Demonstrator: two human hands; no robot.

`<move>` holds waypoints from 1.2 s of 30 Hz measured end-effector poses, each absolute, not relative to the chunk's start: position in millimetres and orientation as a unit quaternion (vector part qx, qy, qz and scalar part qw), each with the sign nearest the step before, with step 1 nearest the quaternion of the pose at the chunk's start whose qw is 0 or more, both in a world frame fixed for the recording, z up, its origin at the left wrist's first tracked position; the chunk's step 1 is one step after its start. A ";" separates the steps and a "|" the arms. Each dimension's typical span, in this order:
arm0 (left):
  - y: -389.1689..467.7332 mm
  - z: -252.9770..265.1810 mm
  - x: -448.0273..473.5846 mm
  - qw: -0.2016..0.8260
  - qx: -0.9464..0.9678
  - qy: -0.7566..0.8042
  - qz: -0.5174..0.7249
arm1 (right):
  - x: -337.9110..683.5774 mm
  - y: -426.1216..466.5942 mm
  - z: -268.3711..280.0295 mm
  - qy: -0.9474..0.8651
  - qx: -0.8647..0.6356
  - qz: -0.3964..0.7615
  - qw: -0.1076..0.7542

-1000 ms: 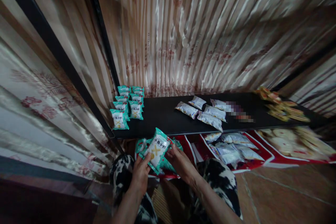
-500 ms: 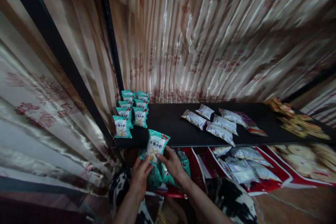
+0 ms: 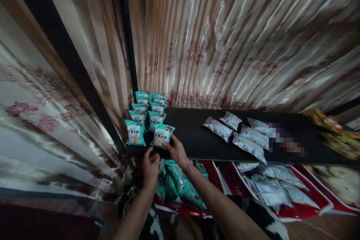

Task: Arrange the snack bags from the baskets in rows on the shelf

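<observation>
My right hand [image 3: 177, 150] grips a small teal-and-white snack bag [image 3: 162, 135] by its right side and lower front. The bag stands upright at the shelf's front edge, at the front of the right-hand row of matching bags [image 3: 156, 119]. To its left, another teal bag [image 3: 135, 132] fronts the left-hand row. Just below the held bag, at the shelf edge, my left hand [image 3: 151, 167] is empty, its fingers bent and apart. More teal bags [image 3: 176, 180] lie in a red-edged container beneath, partly hidden by my forearms.
On the black shelf [image 3: 185, 131], several white snack packets [image 3: 250, 145] lie flat to the right, with yellow packets [image 3: 340, 138] farther over. Lower down, a red container [image 3: 317, 210] holds white packets. A black post [image 3: 128, 37] and striped curtains border the left side.
The snack bag has gone from in front of the shelf, between both hands, onto the shelf at the right row's front. My left hand has let go of it. The view has shifted slightly.
</observation>
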State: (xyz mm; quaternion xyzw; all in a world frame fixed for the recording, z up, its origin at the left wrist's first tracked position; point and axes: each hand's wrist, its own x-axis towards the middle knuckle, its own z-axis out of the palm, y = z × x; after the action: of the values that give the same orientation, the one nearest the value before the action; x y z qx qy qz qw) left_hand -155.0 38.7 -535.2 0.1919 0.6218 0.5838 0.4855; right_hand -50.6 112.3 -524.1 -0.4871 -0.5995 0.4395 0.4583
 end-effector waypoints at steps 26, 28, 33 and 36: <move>64.2 -566.2 -165.6 0.198 0.492 0.669 0.521 | -73.8 145.0 -554.1 -0.648 -0.504 0.390 0.418; 64.6 -565.9 -164.2 0.190 0.491 0.668 0.526 | -74.1 146.1 -558.7 -0.655 -0.503 0.381 0.415; 65.7 -564.2 -162.6 0.182 0.491 0.670 0.526 | -74.3 147.9 -563.7 -0.666 -0.496 0.384 0.404; 65.7 -564.7 -162.3 0.172 0.492 0.681 0.515 | -73.4 145.8 -566.7 -0.660 -0.498 0.391 0.404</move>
State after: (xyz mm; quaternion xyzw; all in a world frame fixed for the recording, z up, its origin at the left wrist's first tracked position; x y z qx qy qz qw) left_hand -162.3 65.7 -564.7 0.4920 0.6808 0.5147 0.1717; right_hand -73.4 145.8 -566.7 -0.4980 -0.6603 0.3907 0.4042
